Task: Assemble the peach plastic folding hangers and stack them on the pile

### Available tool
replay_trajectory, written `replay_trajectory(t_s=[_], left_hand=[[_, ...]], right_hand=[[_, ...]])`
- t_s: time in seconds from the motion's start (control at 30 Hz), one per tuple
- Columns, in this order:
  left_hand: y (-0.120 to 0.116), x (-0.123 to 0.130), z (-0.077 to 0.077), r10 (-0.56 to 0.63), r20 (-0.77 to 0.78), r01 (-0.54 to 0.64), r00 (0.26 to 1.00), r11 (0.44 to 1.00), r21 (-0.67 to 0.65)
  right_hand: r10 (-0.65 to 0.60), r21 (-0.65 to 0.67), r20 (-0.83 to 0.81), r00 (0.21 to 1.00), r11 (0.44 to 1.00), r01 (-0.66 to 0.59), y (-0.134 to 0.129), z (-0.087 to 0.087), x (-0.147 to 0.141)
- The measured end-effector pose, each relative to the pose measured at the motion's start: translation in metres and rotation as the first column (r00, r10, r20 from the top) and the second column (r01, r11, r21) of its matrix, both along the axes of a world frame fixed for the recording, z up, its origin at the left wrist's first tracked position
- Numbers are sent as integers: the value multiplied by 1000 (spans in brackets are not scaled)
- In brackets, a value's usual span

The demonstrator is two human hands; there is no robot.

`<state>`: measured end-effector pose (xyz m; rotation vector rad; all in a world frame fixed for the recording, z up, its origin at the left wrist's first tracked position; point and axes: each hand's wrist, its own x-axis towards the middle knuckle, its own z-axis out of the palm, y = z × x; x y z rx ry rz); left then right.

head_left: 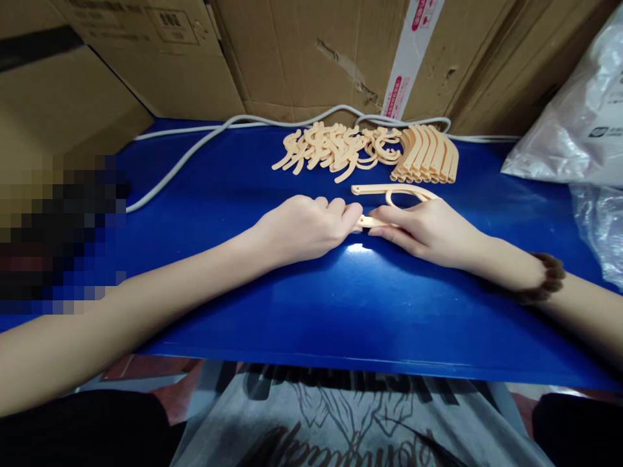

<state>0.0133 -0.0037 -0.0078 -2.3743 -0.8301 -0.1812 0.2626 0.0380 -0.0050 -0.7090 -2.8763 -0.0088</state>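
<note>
My right hand point(428, 230) is closed on cream curved plastic pieces point(374, 189), one long arm of which reaches left above the fingers. A second arm sticks out between the two hands. My left hand point(314, 227) is closed in a fist at the left end of that lower arm, its fingertips hidden. Behind the hands lie a loose heap of small curved cream pieces point(324, 149), some ring-shaped pieces point(387, 146) and a neat stack of longer curved pieces point(428, 155).
All this is on a blue table point(311, 311). A white cable point(185, 159) runs along the back, before cardboard boxes point(311, 58). Clear plastic bags point(569, 136) are at the right. The far left is pixelated.
</note>
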Motion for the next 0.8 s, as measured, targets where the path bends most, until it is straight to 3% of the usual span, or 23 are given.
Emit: replay_trajectory(t_s=[0.23, 0.33, 0.63, 0.8], left_hand=[[0, -1, -2, -52, 61, 47, 997, 995, 90], [1, -2, -4, -98, 97, 85, 990, 987, 133], [4, -4, -4, -136, 173, 121, 976, 988, 94], [5, -4, -8, -124, 259, 127, 958, 992, 6]], right_hand=[[-10, -109, -39, 999, 994, 5, 1, 4, -1], [-13, -88, -19, 1000, 996, 11, 1, 5, -2], [-23, 26, 19, 1000, 999, 22, 0, 1, -3], [-38, 108, 37, 999, 994, 33, -3, -2, -2]])
